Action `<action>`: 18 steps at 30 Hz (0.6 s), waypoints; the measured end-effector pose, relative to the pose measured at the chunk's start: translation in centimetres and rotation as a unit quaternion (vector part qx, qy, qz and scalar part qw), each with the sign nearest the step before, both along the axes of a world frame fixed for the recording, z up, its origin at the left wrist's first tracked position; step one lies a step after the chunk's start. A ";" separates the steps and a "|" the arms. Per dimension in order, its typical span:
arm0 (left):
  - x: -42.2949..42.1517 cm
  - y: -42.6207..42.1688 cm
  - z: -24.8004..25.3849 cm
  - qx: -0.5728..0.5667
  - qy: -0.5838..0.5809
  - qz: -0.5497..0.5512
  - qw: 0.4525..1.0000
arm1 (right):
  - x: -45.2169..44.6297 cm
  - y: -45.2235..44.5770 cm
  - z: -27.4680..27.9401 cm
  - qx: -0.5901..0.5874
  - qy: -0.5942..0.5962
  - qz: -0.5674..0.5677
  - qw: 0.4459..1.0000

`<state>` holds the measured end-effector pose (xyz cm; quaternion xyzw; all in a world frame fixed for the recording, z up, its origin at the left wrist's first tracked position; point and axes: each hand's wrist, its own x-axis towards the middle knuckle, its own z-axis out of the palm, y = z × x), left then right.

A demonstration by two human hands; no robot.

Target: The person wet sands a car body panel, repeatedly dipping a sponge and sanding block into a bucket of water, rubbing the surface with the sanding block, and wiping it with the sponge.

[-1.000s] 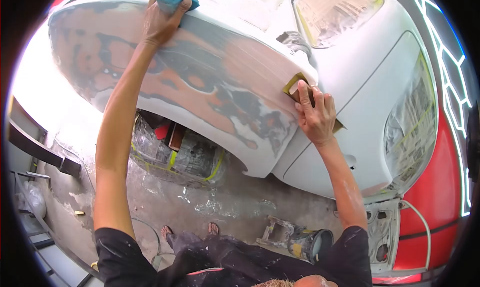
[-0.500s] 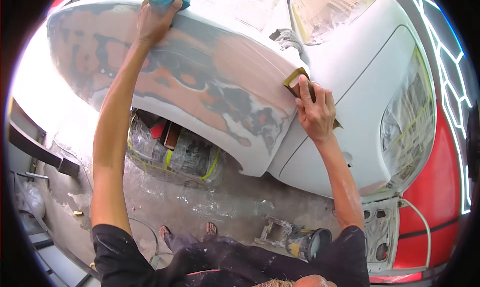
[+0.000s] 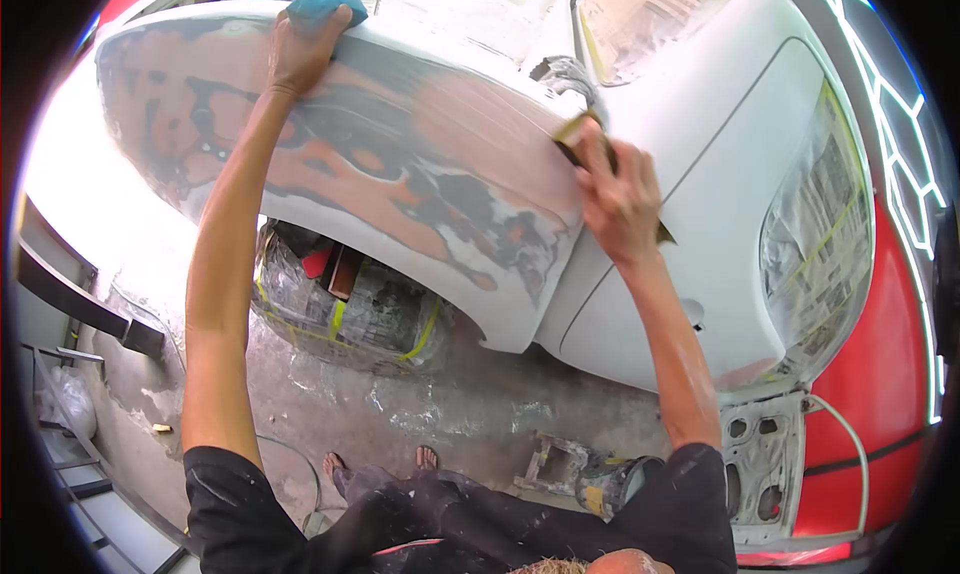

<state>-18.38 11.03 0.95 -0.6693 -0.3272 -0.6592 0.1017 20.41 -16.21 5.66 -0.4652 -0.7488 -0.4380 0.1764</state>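
Observation:
My right hand (image 3: pixel 622 202) is closed on a sanding block wrapped in yellow-brown sandpaper (image 3: pixel 577 139). The block lies against the rear upper part of the car fender (image 3: pixel 430 124), beside the door seam. White, grey and pinkish patches cover the fender's sanded face. At its top edge, toward the left, my left hand (image 3: pixel 300 59) is closed around a blue sponge (image 3: pixel 327 10), pressed on the panel. Part of the sponge is hidden by my fingers.
The white door (image 3: pixel 700 224) adjoins the fender, with paper-masked glass (image 3: pixel 825 244). A plastic-wrapped wheel (image 3: pixel 380 314) sits under the arch. On the floor are a bucket (image 3: pixel 625 482) and a dirty frame-like piece (image 3: pixel 550 464). A red car panel (image 3: pixel 860 424) stands right.
My right hand has moved the sanding block up and to the left along the fender. My left hand and the blue sponge have shifted slightly left.

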 end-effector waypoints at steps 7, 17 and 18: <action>0.1 -1.9 1.5 -0.009 0.012 -0.071 0.997 | -10.5 12.4 3.0 0.050 -0.011 0.035 0.998; 0.1 -3.3 2.4 -0.009 0.016 -0.092 0.996 | 0.0 -0.5 -3.6 0.003 -0.085 0.022 0.996; 0.6 -3.2 2.0 0.004 0.001 -0.092 0.996 | -2.2 0.7 -3.2 0.012 -0.093 0.023 0.995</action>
